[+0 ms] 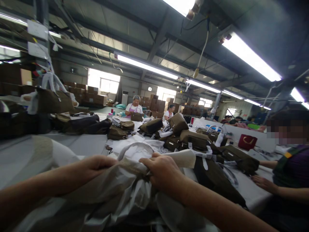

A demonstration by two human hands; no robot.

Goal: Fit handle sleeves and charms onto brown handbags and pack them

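Thin whitish wrapping paper (113, 190) lies crumpled and bunched in front of me, over something dark whose shape is mostly hidden. My left hand (101, 166) is closed on the paper's upper left side, its fingertips partly covered by folds. Gathered folds sit under the closed fingers of my right hand (165, 172), with the thumb side towards the left hand. Just beyond both hands rises a pale wrapped handle (136, 145) in an arch. A roll-like white sheet (184, 159) sticks out to the right behind my right hand.
Several dark olive bags (198, 140) with wrapped straps are heaped across the white table (89, 145). At the right a co-worker (289, 167) has both hands at a bag. Another bag (54, 100) stands at the left by a post. A red bag (247, 141) stands farther back.
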